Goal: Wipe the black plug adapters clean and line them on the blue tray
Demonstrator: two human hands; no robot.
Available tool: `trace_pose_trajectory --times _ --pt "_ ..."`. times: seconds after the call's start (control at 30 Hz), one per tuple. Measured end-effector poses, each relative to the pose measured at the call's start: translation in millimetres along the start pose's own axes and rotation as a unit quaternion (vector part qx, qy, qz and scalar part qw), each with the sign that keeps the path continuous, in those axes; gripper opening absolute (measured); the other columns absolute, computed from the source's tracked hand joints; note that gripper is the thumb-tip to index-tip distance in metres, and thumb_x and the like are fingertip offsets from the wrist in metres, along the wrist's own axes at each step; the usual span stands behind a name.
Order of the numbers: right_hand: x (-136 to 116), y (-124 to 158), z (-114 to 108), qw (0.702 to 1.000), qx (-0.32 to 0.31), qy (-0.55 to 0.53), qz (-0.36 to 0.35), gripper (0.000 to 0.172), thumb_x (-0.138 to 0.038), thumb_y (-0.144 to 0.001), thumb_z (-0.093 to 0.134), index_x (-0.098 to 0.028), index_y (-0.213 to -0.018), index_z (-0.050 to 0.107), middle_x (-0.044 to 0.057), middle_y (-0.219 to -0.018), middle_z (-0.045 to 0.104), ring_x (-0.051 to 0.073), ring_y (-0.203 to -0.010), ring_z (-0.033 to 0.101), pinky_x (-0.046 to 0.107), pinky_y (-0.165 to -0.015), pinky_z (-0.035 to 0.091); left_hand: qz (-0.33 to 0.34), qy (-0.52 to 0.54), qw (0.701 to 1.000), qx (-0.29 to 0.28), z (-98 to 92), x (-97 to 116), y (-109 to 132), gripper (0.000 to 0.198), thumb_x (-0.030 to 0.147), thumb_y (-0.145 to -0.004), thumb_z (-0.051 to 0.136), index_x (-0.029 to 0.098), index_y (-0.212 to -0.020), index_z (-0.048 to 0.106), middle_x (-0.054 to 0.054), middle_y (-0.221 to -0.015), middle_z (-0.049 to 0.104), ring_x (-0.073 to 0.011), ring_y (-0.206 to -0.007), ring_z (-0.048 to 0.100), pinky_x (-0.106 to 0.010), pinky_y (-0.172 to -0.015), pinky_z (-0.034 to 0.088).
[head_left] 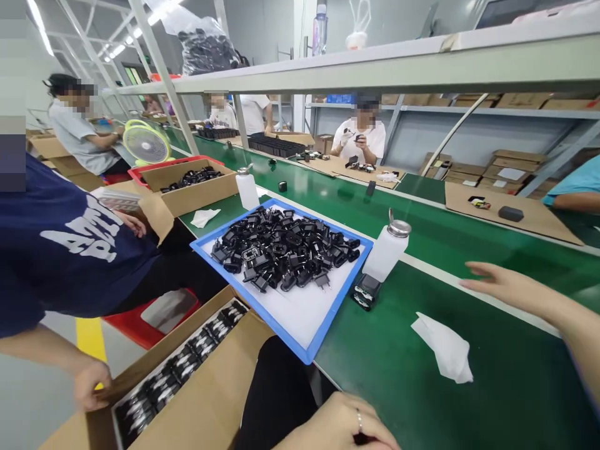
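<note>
Green table (pixel 515 390) fills the right side, with black plugs (pixel 287 247) heaped in a blue-rimmed tray (pixel 308 356) at its edge. White lettering (pixel 77 239), seemingly beginning "AZ", marks a nearby navy shirt (pixel 70 284). Near a tissue (pixel 445 350), the right hand (pixel 515 292) hangs free of any load; whether the left hand (pixel 340 425) grips anything, I cannot tell.

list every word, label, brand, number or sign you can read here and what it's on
"AZT", roughly, with "PL" below: white print on the navy T-shirt at left; the line endings are lost in folds.
Print on a white shirt in the background: too small to read.
Label on the shelf's clear bottle: too blurred.
White label on the stacked cartons: too small.
Black plug adapters: no legible marking.
</note>
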State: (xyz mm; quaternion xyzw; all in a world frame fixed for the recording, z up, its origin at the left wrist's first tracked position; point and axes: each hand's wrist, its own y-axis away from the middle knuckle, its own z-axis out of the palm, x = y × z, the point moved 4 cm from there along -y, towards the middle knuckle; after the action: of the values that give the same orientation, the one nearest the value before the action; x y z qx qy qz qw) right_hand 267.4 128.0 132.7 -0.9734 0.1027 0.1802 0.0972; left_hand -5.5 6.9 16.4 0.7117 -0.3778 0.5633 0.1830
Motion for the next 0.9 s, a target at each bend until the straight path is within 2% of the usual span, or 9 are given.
trace_pose_trajectory --times 0.1,0.2,0.3,0.4,0.47,0.53,0.63,0.73,0.9 --pt "-27.1 -26.9 31.6 0.995 -0.087 -0.044 0.037 0.028 -0.037 -0.072 0.046 -0.013 -0.079 0.059 0.017 -0.093 0.057 0.025 -0.090 0.051 0.031 -0.070 0.038 -0.029 -0.009 0.995 0.097 -27.3 8.4 18.3 0.027 0.032 -0.077 0.041 0.019 -0.077 0.064 -0.003 -0.066 0.063 -0.0100 -0.065 0.056 -0.019 -0.065 0.041" --pt "-43.2 -26.5 45.4 0.997 -0.019 -0.066 0.039 0.034 -0.040 -0.076 0.035 -0.013 -0.078 0.056 0.015 -0.089 0.058 0.024 -0.083 0.053 0.031 -0.067 0.038 -0.082 -0.035 0.979 0.181 -45.1 6.7 35.9 0.024 0.026 -0.077 0.040 0.018 -0.073 0.063 -0.003 -0.062 0.062 -0.0102 -0.062 0.054 -0.020 -0.061 0.041" --pt "-59.5 -8.8 51.9 0.997 -0.026 -0.059 -0.033 0.031 -0.038 -0.077 0.032 -0.017 -0.075 0.054 0.009 -0.075 0.060 0.019 -0.070 0.055 0.029 -0.064 0.040 -0.107 -0.039 0.970 0.217 -47.1 2.8 45.1 0.022 0.025 -0.077 0.041 0.017 -0.070 0.061 -0.002 -0.059 0.060 -0.0098 -0.059 0.053 -0.019 -0.057 0.040" --pt "-89.3 12.4 65.3 0.966 -0.138 0.007 -0.217 0.029 -0.035 -0.071 0.047 -0.020 -0.095 0.051 0.006 -0.092 0.058 0.021 -0.078 0.055 0.030 -0.066 0.042 -0.107 -0.039 0.971 0.208 -37.9 0.9 43.5 0.022 0.023 -0.076 0.042 0.016 -0.068 0.061 -0.003 -0.058 0.060 -0.0097 -0.058 0.053 -0.019 -0.057 0.041" --pt "-107.4 23.1 78.4 0.922 -0.194 0.116 -0.315 0.051 -0.027 -0.061 0.060 -0.021 -0.109 0.043 0.009 -0.113 0.047 0.025 -0.093 0.050 0.033 -0.070 0.042 -0.092 -0.049 0.976 0.189 -29.2 1.1 39.4 0.021 0.021 -0.075 0.042 0.015 -0.068 0.061 -0.003 -0.058 0.061 -0.0099 -0.058 0.054 -0.019 -0.057 0.041" --pt "-121.5 27.1 90.3 0.875 -0.200 0.226 -0.377 0.063 -0.017 -0.055 0.065 -0.018 -0.113 0.041 0.012 -0.122 0.037 0.029 -0.099 0.044 0.036 -0.073 0.041 -0.076 -0.067 0.980 0.169 -20.2 0.6 36.0 0.020 0.021 -0.074 0.043 0.015 -0.068 0.061 -0.004 -0.058 0.061 -0.0100 -0.057 0.053 -0.019 -0.056 0.041" --pt "-139.2 29.4 103.2 0.804 -0.192 0.321 -0.463 0.051 -0.011 -0.057 0.063 -0.014 -0.105 0.047 0.014 -0.110 0.047 0.028 -0.094 0.047 0.036 -0.071 0.042 -0.067 -0.094 0.981 0.157 -8.2 -3.5 35.0 0.019 0.020 -0.073 0.043 0.016 -0.067 0.060 -0.003 -0.057 0.060 -0.0096 -0.055 0.052 -0.019 -0.055 0.040" --pt "-152.1 32.3 108.9 0.762 -0.189 0.381 -0.488 0.039 -0.004 -0.062 0.055 -0.013 -0.099 0.050 0.011 -0.094 0.054 0.025 -0.081 0.052 0.032 -0.058 0.043 -0.060 -0.107 0.979 0.161 2.2 -8.4 36.1 0.020 0.022 -0.073 0.042 0.017 -0.065 0.059 -0.002 -0.056 0.059 -0.0092 -0.053 0.051 -0.019 -0.054 0.039" --pt "-162.3 45.9 116.6 0.750 -0.180 0.475 -0.424 0.033 0.003 -0.068 0.036 -0.008 -0.093 0.053 0.017 -0.092 0.054 0.025 -0.071 0.056 0.029 -0.045 0.041 -0.059 -0.116 0.980 0.148 17.1 -11.6 35.0 0.019 0.021 -0.073 0.041 0.017 -0.065 0.058 -0.001 -0.056 0.059 -0.0090 -0.053 0.051 -0.019 -0.055 0.040"
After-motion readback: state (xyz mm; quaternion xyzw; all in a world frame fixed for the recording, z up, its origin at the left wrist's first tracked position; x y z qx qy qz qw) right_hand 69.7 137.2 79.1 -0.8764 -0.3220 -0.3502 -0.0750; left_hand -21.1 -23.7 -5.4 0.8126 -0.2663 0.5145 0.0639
